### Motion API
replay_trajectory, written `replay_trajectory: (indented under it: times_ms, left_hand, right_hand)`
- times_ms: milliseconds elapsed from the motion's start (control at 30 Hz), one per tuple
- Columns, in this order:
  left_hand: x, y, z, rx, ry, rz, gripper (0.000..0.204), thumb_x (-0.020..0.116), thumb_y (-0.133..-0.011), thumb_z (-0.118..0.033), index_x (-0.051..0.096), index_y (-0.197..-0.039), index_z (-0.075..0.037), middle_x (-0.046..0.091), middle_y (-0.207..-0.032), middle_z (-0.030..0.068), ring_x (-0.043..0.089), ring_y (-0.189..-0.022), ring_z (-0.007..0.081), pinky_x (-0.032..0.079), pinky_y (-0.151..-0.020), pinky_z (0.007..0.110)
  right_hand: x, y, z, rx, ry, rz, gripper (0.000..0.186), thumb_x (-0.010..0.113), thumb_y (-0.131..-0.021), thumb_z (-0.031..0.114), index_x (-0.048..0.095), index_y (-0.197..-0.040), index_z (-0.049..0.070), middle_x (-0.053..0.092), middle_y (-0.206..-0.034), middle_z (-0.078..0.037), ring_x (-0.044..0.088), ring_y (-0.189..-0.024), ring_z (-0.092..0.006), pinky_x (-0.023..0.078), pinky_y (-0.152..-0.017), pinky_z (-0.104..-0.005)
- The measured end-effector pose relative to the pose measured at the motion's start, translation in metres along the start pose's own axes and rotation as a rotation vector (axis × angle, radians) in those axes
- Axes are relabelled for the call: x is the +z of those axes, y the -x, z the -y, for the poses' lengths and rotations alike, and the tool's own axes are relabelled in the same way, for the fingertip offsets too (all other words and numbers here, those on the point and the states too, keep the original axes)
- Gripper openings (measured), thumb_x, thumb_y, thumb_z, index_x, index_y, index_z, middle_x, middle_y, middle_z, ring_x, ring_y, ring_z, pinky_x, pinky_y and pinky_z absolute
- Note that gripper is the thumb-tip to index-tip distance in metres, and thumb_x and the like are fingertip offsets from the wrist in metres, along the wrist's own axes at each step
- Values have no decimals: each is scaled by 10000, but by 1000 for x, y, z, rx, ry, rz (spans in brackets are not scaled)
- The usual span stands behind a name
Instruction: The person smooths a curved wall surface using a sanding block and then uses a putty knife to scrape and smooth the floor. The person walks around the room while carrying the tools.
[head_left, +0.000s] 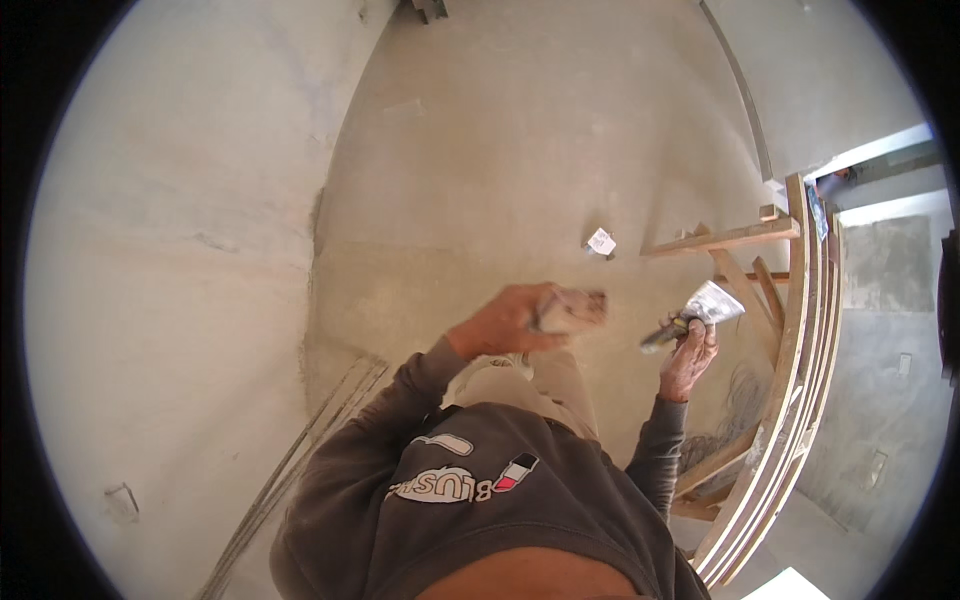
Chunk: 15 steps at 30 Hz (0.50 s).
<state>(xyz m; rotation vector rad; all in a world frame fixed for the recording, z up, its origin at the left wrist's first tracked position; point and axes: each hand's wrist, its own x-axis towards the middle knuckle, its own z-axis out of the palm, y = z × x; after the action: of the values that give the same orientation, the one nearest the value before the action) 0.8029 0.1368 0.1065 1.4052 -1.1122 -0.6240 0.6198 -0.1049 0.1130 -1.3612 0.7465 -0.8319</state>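
My left hand (505,322) is in front of my body, its fingers wrapped round a pale, block-like piece (575,311) with a brownish end. Motion blurs this piece, so I cannot tell its exact kind. To the right, my right hand (690,358) grips a putty knife (715,302) with a dark handle. Its broad metal blade, smeared whitish, points up and away to the right. The two hands are apart, and neither touches a wall.
A long wooden trestle (790,370) stands close on my right. Plastered wall (190,240) rises at the left, with thin rods (290,480) near its foot. A small white box-like thing (600,241) sits ahead, and tangled dark wire (735,405) lies beside the trestle.
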Motion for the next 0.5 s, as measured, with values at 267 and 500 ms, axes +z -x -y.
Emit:
replay_trajectory:
  times_ms: [267, 500]
  left_hand:
    - [-78, 2, 76, -529, 4, -393, 392, 744, -864, -257, 647, -1124, 20, 684, -1108, 109, 642, -966, 203, 503, -855, 350]
    - [-104, 67, 153, -942, 6, -516, 607, 763, -834, -394, 571, -1260, -7, 633, -1156, 88, 588, -1063, 186, 483, -903, 350]
  right_hand:
    - [-217, 39, -214, 1092, 510, 113, 181, 596, -884, 247, 613, -886, 67, 617, -667, -63, 626, -549, -217, 503, -455, -390]
    - [-277, 110, -272, 1353, 1352, 138, 765, 611, -794, 684, 658, -1137, 2, 606, -1254, -277, 565, -1209, -437, 481, -969, -524]
